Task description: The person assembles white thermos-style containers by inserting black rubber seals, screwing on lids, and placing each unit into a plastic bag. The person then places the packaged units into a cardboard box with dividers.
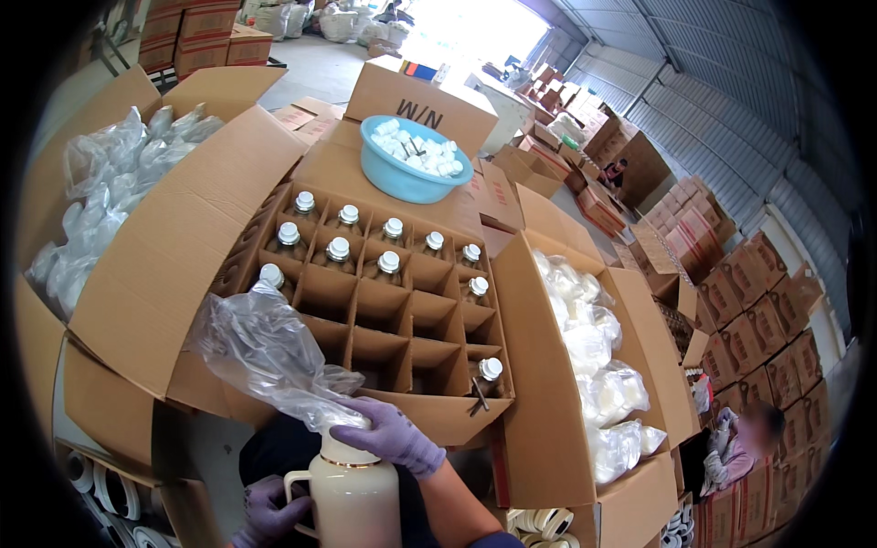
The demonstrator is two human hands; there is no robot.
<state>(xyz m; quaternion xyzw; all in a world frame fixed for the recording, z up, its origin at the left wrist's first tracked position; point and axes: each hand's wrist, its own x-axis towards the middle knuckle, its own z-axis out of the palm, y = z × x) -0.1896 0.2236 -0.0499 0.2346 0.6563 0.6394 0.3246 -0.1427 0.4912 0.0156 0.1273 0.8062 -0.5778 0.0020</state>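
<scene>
A cream thermos jug [352, 498] with a gold ring round its neck stands upright in front of me at the lower edge. Low on its left, my left hand [274, 513], in a purple glove, is closed round the jug's handle [294, 484]. At the jug's top, my right hand [393, 437], gloved the same way, closes on a crumpled clear plastic bag [265, 338]. That hand partly covers the white top [343, 449]. Beyond, a divided carton [438, 402] holds several white-capped bottles [388, 265]; some compartments hold none.
A blue basin [402, 183] of small white pieces sits behind the divided carton. Open cartons flank it: one [183, 247] with clear-bagged items on the left, another [539, 402] with white bagged parts on the right. Stacked boxes [758, 329] and a person [731, 447] are farther right.
</scene>
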